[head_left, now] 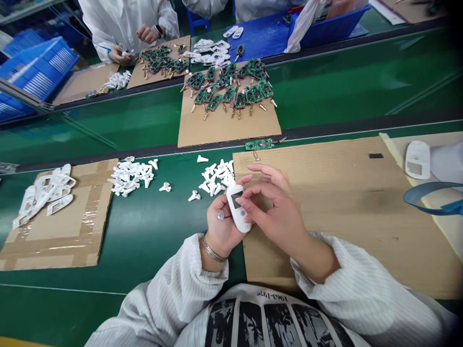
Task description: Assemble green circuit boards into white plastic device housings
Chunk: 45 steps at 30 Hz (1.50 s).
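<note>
White plastic device casing [237,209] lies gripped between both hands, the left hand [221,229] curled round it beside a small metal disc [220,216], the right hand [275,207] half-curled with fingertips on its face, above a cardboard sheet [343,217]

a white plastic gadget [238,218] stands tilted between the two hands, its narrow top end pointing away from the person. its face has a dark rectangular window [237,199] with a small round button [243,214] below it. the left hand [221,229] cradles it from the side, the right hand [277,209] curls over it with fingertips [241,201] on its face. a small silver disc [220,216] on a thin red wire rests against the left hand
</note>
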Tool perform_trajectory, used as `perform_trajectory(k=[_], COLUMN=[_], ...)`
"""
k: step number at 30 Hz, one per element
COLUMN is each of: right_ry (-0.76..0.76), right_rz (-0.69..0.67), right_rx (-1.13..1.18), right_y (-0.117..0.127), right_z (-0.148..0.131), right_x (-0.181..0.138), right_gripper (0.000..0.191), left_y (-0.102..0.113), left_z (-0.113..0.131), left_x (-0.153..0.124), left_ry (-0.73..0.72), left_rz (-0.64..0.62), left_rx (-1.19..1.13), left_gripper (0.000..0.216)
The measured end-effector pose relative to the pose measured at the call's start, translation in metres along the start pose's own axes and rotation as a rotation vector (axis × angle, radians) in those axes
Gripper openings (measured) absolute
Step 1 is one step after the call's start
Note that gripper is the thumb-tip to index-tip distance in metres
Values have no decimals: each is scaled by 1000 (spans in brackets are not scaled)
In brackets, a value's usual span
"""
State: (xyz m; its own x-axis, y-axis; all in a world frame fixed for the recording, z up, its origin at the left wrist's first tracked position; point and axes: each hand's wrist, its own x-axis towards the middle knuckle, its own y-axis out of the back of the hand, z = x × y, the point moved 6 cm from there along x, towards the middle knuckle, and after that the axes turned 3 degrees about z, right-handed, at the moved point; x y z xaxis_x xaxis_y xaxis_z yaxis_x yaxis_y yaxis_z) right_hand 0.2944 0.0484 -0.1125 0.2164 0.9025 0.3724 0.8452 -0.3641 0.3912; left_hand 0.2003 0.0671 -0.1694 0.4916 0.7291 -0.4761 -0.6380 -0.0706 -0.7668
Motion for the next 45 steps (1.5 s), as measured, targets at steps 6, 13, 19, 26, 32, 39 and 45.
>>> perform_trajectory(k=[6,13,19,26,32,39,45], right_ry=[-12,-422,-407,-478,-366,-236,-40], right_rz=[-1,-73,-155,-172,-301,-299,-185], right_rx=[20,594,532,526,545,382,20], right_y=[0,-15,-24,-22,-21,-13,27], right_z=[0,22,20,25,23,15,22], right_x=[2,-3,-5,-8,-6,-13,3], right_gripper=[12,27,59,47,30,38,37], left_y=[-1,-9,-2,-5,-7,-13,6], left_z=[-2,-9,-10,-11,-8,2,78], left_x=[0,-5,-1,-3,-5,-12,-20], left_ry=[5,119,54,84,215,227,-172], left_rz=[-21,-66,-27,-41,-120,-214,-20], left_rx=[-43,-16,-90,-69,-66,-30,224], left_gripper=[26,16,21,34,19,28,31])
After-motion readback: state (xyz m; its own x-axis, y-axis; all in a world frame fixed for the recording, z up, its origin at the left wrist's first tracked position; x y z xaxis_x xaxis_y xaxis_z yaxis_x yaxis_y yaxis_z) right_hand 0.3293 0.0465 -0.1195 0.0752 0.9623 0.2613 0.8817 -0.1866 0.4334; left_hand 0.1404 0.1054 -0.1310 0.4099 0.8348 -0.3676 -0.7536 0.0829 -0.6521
